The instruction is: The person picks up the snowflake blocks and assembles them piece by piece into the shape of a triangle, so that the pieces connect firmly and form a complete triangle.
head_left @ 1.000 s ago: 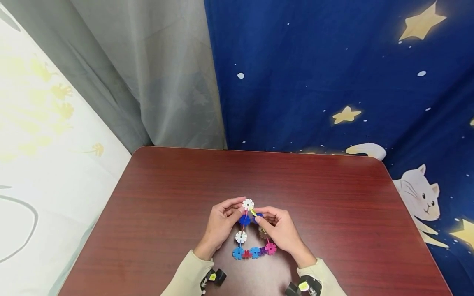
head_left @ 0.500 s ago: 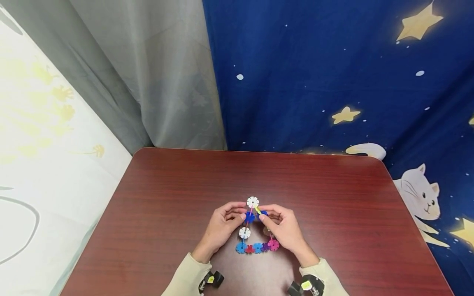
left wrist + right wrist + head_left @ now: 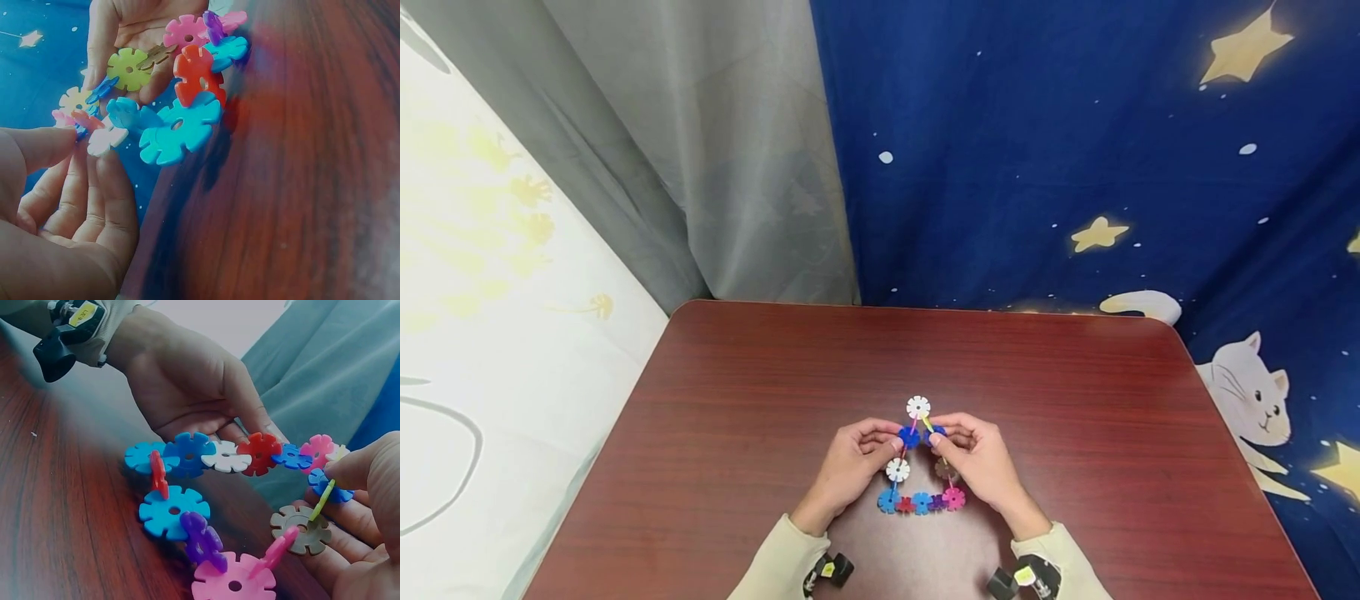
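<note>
Both hands hold a triangle-shaped loop of slotted plastic snowflake discs, linked edge to edge, over the table. A white disc (image 3: 918,407) forms its far tip. My left hand (image 3: 844,465) pinches the left side of the loop at a dark blue disc (image 3: 909,437). On the other side, my right hand (image 3: 981,460) pinches a second dark blue disc (image 3: 319,479), beside a yellow-green disc (image 3: 324,499) and a brown disc (image 3: 302,530). The near side runs from a light blue disc (image 3: 888,501) through red, light blue and purple to a pink disc (image 3: 954,499).
The loop is close over a dark red wooden table (image 3: 760,367). Behind it hang a grey curtain (image 3: 760,167) and a blue star-printed curtain (image 3: 970,208). A black wrist camera (image 3: 831,569) is strapped at the left sleeve, another camera (image 3: 1026,577) at the right.
The loop and both hands have shifted slightly right. The left fingers have slid from beside the white tip disc down to the dark blue disc. The right hand keeps its pinch.
</note>
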